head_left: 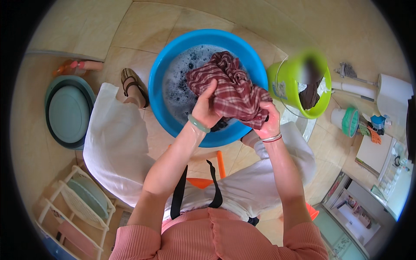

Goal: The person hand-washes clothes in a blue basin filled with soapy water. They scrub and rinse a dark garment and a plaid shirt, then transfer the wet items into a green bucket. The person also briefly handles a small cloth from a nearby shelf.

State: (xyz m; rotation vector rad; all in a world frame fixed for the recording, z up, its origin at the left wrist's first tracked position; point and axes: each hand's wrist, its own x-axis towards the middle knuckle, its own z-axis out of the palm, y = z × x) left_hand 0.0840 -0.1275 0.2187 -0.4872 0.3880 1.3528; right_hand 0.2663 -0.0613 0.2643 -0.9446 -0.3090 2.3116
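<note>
A wet-looking maroon plaid cloth garment [234, 89] hangs bunched between my hands over a large blue basin [157, 93]. Soapy water with foam [177, 80] fills the basin, and some dark cloth shows in it under my wrists. My left hand [207, 108], with a green bangle at the wrist, grips the garment's near left side, thumb on top. Around its right end are closed the fingers of my right hand [269, 121], which has thin bracelets at the wrist. Folds of the garment hide part of the fingers.
Right of the basin, a lime-green bucket [288, 82] holds dark and white cloth. Stacked grey-green basins [69, 115] stand at left above a white rack [82, 199]. An orange stool [221, 164] is under me. A small bin with a green liner [350, 121] stands farther right.
</note>
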